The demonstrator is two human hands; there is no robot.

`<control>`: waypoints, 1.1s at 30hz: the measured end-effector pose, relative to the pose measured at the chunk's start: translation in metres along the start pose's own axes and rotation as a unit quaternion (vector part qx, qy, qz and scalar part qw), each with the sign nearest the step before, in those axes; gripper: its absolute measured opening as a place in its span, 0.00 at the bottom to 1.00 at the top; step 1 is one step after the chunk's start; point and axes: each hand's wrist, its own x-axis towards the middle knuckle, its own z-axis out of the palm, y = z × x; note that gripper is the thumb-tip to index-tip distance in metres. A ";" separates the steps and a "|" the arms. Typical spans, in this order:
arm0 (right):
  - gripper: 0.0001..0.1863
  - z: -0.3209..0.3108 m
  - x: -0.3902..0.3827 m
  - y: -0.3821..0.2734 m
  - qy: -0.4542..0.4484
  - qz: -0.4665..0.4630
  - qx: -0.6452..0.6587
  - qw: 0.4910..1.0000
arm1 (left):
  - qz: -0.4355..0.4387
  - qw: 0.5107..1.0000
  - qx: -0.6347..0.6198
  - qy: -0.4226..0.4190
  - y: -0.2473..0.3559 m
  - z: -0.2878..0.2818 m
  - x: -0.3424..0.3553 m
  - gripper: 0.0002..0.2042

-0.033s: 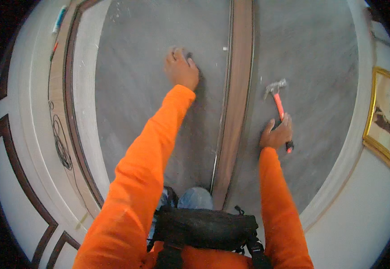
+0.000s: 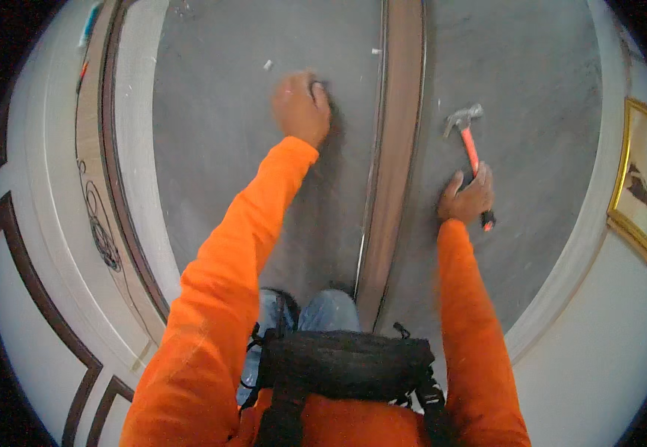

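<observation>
My left hand [image 2: 301, 108] is closed and pressed low against a grey panel-like surface [image 2: 219, 171]. A small dark edge shows by its fingers, but blur and the hand itself hide what it holds. A small white bit [image 2: 268, 65] lies just beyond this hand. On the right, a claw hammer [image 2: 470, 149] with an orange and black handle rests on the grey surface, its metal head pointing away from me. My right hand [image 2: 466, 197] has its fingers over the handle's grip, the thumb apart on the left.
A brown wood-look strip [image 2: 394, 149] with raised edges divides the grey surface. To the left run a pale border, a dark trim and a coiled dark cable [image 2: 100, 238]. A gold-framed picture [image 2: 640, 179] is at the right. My black waist bag [image 2: 346, 365] hangs near my knees.
The view has shifted, so the surface and hammer appear higher. My left hand has moved slightly nearer to me over the surface, uncovering the white bit. My right hand stays at the hammer's handle.
</observation>
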 end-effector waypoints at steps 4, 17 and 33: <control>0.31 0.003 0.002 0.002 -0.004 0.028 -0.012 1.000 | 0.031 0.988 -0.096 -0.119 0.011 0.006 -0.026 0.18; 0.30 0.007 -0.004 0.006 0.019 -0.024 0.004 1.000 | 0.211 0.970 0.010 -0.120 0.001 0.043 0.060 0.18; 0.28 0.035 -0.011 0.025 0.100 -0.028 0.056 0.993 | 0.244 0.929 -0.077 -0.267 -0.017 -0.025 -0.213 0.10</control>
